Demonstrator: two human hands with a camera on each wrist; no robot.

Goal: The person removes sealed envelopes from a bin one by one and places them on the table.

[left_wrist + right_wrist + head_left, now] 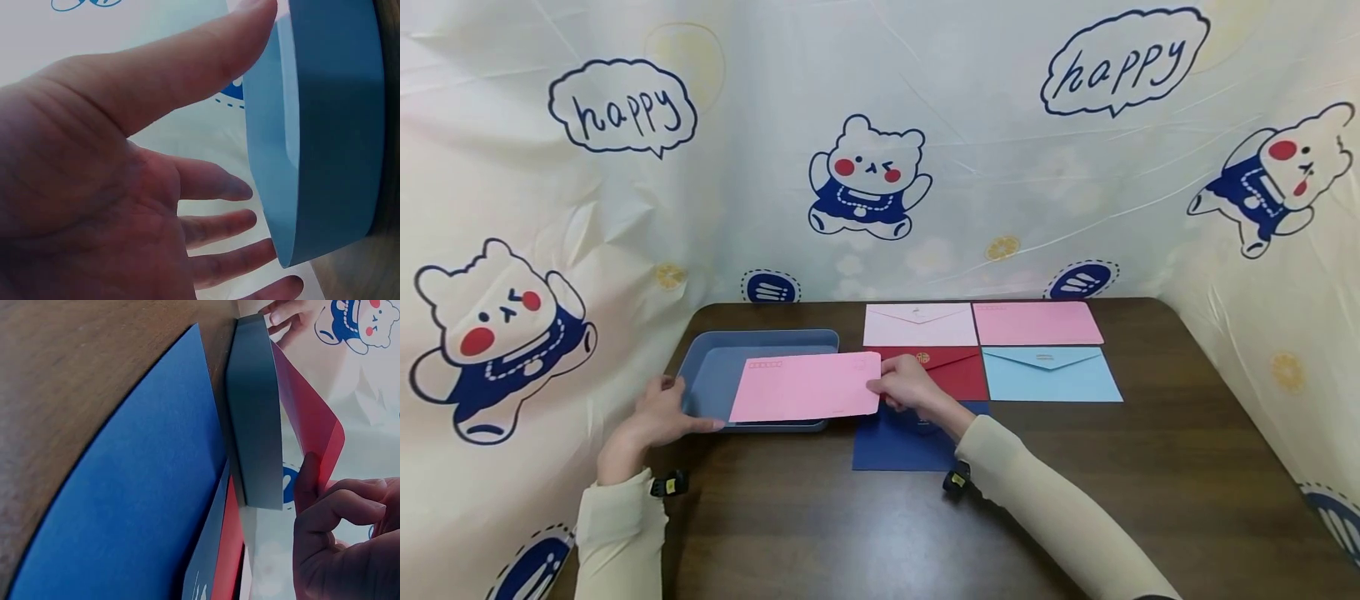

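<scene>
My right hand [913, 385] pinches the right edge of a pink envelope [805, 387], thumb against fingers. The envelope slants over the front right part of a blue tray [707, 375] and hides much of its inside. In the right wrist view, the pink envelope [306, 412] rises above the tray wall [256, 419]. At the tray's left front corner is my left hand [658, 417], its thumb along the front rim and its fingers by the left side. Seen from the left wrist, the fingers [215, 228] are spread and loosely straight beside the tray [337, 125].
Right of the tray lie a white envelope [917, 325], another pink envelope [1037, 323], a red envelope [958, 379] and a light blue envelope [1052, 375]. A dark blue envelope [902, 446] lies in front, under my right wrist. A printed curtain [985, 167] surrounds the brown table [850, 542].
</scene>
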